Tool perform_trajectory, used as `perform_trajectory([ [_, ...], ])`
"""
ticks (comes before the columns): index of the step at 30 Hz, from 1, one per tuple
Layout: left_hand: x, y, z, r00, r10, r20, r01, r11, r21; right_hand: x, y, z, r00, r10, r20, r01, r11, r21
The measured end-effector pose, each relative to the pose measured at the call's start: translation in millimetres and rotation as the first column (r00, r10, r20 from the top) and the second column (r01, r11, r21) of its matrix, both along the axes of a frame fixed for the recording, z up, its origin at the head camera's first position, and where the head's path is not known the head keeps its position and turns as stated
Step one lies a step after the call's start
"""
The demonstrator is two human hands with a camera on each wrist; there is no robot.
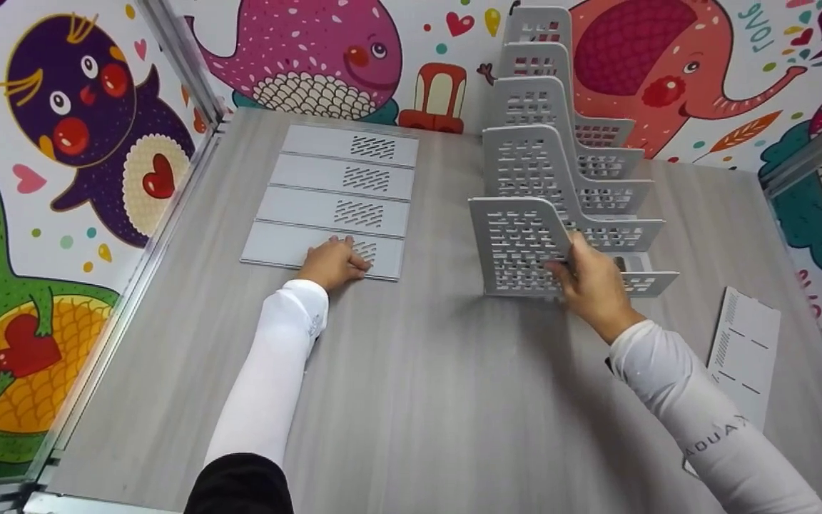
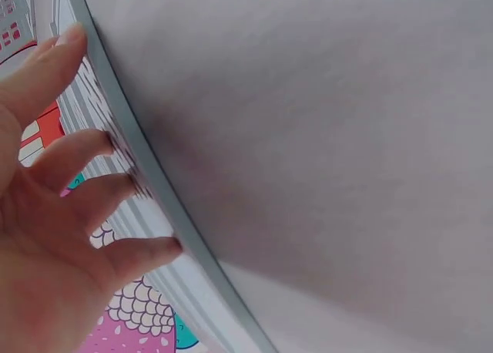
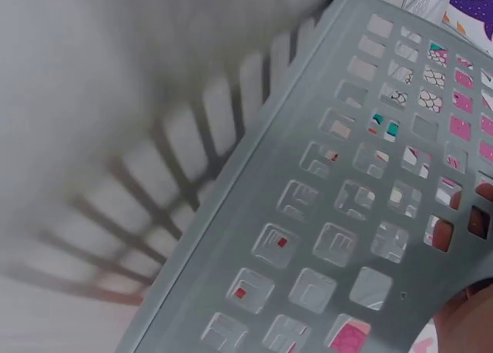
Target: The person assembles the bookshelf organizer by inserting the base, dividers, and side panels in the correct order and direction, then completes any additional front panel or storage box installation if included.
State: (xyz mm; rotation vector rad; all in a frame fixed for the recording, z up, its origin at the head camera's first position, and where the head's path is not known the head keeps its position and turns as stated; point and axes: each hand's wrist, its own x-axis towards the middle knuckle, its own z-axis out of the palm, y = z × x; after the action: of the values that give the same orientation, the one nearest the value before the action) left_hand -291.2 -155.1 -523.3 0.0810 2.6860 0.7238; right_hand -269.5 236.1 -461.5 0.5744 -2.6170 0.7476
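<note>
My right hand (image 1: 596, 284) grips the front divider of a grey desktop file organizer (image 1: 521, 168), thumb on its near face. The organizer has several upright dividers with slotted holes, high at the left and low at the right. In the right wrist view, the perforated divider (image 3: 296, 168) fills much of the picture, and part of the hand (image 3: 466, 318) shows at the lower right. My left hand (image 1: 334, 263) rests on the near edge of a flat grey ribbed panel (image 1: 290, 243) with slotted patches. The left wrist view shows spread fingertips touching the panel's edge (image 2: 166, 187).
Another grey panel (image 1: 750, 350) with slits lies at the right, partly hidden by my right sleeve. Cartoon-printed walls (image 1: 447, 64) and a metal frame (image 1: 125, 307) border the wood-grain tabletop (image 1: 439, 414).
</note>
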Motion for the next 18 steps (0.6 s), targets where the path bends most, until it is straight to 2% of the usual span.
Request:
perform_trajectory([
  [4,1.8,-1.4,0.3,1.0,0.003,-0.027,-0.003,1.0,-0.011,2.9,5.3,4.1,1.0,0.004,-0.031,-0.003,0.999,0.054],
  [10,3.8,4.4,2.3,0.994,-0.008,-0.108,0.009,1.0,0.003,2.4,11.0,14.8,1.0,-0.001,-0.014,0.003,0.992,0.125],
  [18,7.2,6.3,1.5,0.994,0.001,-0.112,0.003,1.0,0.031,0.2,15.8,29.8,0.998,0.001,-0.065,0.016,0.968,0.252],
])
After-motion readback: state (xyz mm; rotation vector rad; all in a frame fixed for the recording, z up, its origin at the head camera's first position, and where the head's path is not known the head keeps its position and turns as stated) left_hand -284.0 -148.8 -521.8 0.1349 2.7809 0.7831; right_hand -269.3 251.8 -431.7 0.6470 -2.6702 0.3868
